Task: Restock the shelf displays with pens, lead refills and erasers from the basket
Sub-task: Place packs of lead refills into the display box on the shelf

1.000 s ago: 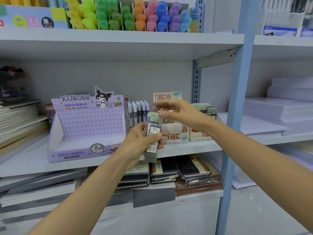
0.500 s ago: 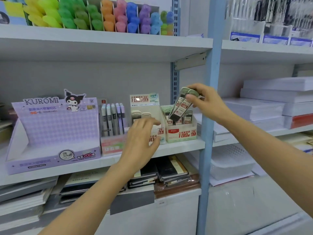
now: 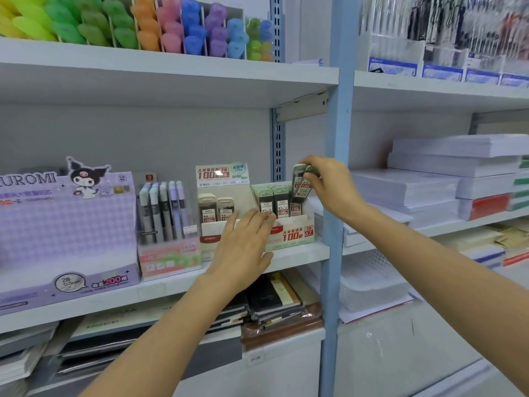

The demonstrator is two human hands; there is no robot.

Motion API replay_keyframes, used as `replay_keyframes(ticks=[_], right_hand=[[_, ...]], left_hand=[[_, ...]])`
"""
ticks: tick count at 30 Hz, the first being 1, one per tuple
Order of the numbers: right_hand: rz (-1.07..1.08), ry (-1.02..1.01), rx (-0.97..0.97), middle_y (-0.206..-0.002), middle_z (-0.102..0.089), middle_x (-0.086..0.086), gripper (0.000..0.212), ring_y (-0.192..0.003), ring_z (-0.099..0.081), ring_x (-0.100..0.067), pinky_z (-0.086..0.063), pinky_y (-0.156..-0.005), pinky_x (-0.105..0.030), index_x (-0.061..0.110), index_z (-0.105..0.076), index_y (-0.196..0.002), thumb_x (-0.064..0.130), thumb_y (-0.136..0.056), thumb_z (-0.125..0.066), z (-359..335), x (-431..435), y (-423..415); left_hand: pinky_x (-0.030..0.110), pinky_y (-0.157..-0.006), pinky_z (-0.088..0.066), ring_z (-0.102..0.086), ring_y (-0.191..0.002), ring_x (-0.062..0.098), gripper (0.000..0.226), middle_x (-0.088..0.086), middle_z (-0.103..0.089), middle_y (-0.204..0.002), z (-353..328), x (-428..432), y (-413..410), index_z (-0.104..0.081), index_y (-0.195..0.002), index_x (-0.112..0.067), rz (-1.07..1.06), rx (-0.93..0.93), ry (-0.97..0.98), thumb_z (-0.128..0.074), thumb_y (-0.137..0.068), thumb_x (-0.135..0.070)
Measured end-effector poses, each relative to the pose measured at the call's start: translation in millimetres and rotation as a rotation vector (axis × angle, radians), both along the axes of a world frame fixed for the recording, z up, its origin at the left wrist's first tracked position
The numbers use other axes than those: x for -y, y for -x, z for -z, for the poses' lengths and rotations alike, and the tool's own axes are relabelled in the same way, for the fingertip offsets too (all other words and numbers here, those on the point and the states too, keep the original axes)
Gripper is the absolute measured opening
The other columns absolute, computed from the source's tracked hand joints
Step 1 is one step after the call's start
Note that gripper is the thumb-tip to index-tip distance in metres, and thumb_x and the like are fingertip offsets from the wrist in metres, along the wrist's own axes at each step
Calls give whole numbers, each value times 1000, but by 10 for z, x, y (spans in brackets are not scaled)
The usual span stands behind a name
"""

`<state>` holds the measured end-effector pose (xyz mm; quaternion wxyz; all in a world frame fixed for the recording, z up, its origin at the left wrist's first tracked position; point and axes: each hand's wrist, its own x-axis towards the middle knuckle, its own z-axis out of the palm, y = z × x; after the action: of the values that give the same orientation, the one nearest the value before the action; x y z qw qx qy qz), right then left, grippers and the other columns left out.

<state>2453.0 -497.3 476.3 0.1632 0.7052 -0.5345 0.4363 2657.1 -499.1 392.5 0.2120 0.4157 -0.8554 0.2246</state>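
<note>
The refills point(image 3: 303, 185), seemingly 2 green-capped cases, hang tilted over the right end of the 0.7 box point(image 3: 294, 234), pinched at their caps by the right hand point(image 3: 329, 186); more cases stand upright in the box beside them. The left hand point(image 3: 243, 247) is released, fingers straight, fingertips at the front where that box meets the 0.5 box point(image 3: 221, 179). Both boxes sit on the shelf point(image 3: 297, 253), with pens point(image 3: 163, 213) and a purple Kuromi box point(image 3: 65, 224) to the left, and a blue post point(image 3: 339, 167) and paper stacks point(image 3: 429, 184) to the right.
</note>
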Motion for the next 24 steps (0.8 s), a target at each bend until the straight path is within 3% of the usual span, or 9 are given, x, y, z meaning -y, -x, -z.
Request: replay_keyframes(ticks=[7, 12, 17, 24], right_hand=[[73, -142, -97, -110, -65, -11, 23, -90, -54, -19, -37, -76, -25, 7, -59, -120, 11, -98, -51, 22, 222, -31], [126, -155, -100, -116, -60, -14, 29, -104, -58, -30, -40, -83, -31, 6, -54, -126, 10, -97, -52, 70, 273, -105], [172, -182, -104, -116, -63, -13, 27, -100, -60, -30, -49, -84, -40, 7, -49, -119, 12, -95, -57, 263, 284, -182], [164, -183, -155, -130, -54, -12, 38, -120, -49, -27, -41, -102, -38, 4, -50, -132, 9, -95, -55, 349, 231, -151]], left_hand=[[41, -122, -2, -11, -147, 17, 70, -3, -20, -159, 31, 12, -43, -12, -154, -23, 50, -31, -4, -48, -97, -39], [42, -121, -8, -20, -144, 15, 70, -5, -24, -157, 44, 7, -24, -15, -154, -23, 52, -49, 5, -50, -95, -38], [40, -121, -7, -19, -144, 15, 72, -5, -22, -158, 44, 10, -33, -12, -155, -23, 44, -32, 5, -50, -95, -38], [40, -122, 0, -8, -148, 16, 74, -4, -13, -162, 44, 23, -51, -7, -155, -23, 54, -18, -18, -49, -96, -39]])
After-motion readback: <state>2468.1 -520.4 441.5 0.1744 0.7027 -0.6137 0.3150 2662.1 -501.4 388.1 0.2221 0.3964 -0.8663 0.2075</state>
